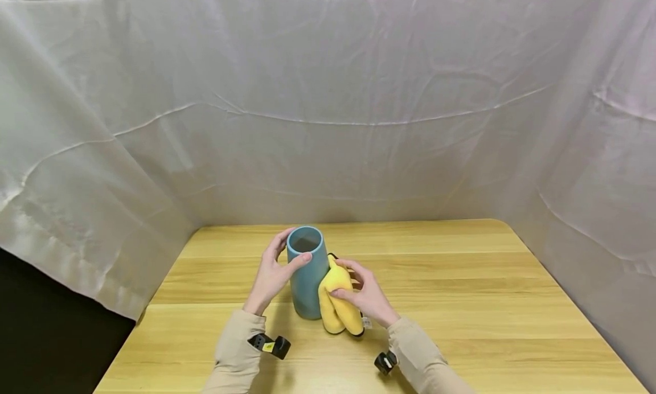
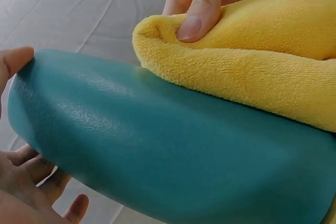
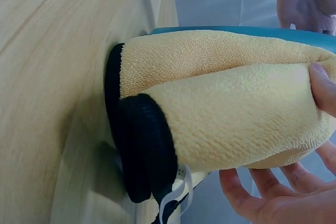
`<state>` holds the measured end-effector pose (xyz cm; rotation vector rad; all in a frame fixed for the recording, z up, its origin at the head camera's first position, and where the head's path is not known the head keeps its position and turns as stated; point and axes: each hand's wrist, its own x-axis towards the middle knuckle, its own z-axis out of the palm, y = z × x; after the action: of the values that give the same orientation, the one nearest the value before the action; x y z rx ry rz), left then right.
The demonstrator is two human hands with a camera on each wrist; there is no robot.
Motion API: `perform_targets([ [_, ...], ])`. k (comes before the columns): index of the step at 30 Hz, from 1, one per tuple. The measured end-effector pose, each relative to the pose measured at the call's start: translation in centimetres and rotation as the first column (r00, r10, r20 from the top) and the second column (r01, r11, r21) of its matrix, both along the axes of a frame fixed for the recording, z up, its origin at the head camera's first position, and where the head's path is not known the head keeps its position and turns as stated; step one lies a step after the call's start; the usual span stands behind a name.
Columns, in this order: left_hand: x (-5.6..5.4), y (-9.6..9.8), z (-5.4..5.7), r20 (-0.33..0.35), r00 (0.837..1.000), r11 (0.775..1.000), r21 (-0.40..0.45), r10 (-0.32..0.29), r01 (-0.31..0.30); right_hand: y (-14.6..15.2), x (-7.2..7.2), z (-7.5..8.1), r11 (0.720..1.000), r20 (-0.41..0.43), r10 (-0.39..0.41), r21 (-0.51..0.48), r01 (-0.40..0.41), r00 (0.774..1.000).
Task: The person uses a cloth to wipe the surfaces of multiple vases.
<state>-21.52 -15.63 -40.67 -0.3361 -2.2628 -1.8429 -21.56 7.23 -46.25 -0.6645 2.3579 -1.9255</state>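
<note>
A tall blue-teal vase (image 1: 310,286) stands upright on the table with its round mouth facing up. My left hand (image 1: 270,274) grips it near the top, thumb at the rim and fingers round the far left side. Against the vase's right side leans a yellow plush banana bunch (image 1: 338,294), its black tips (image 3: 149,145) down at the tabletop and a white tag (image 1: 367,323) near them. My right hand (image 1: 370,294) holds the bunch by its upper part, thumb (image 2: 197,22) pressing into the soft cloth and fingers round the other side.
The light wooden table (image 1: 461,303) spreads to both sides, with rounded corners at the back. Grey-white cloth (image 1: 359,98) hangs behind it and along the sides. A dark area (image 1: 51,325) lies off the left edge.
</note>
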Motion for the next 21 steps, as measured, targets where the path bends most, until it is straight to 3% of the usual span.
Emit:
perform_targets([
  [11,0.2,0.2,-0.1,-0.007,1.000,1.000,0.006,-0.003,0.003,-0.1,-0.1,0.6,1.000,-0.044,-0.020,0.014,0.021,0.999],
  [21,0.1,0.2,-0.2,-0.012,1.000,1.000,0.006,0.006,-0.006,-0.6,-0.5,3.8,1.000,-0.127,0.002,-0.005,-0.003,0.992],
])
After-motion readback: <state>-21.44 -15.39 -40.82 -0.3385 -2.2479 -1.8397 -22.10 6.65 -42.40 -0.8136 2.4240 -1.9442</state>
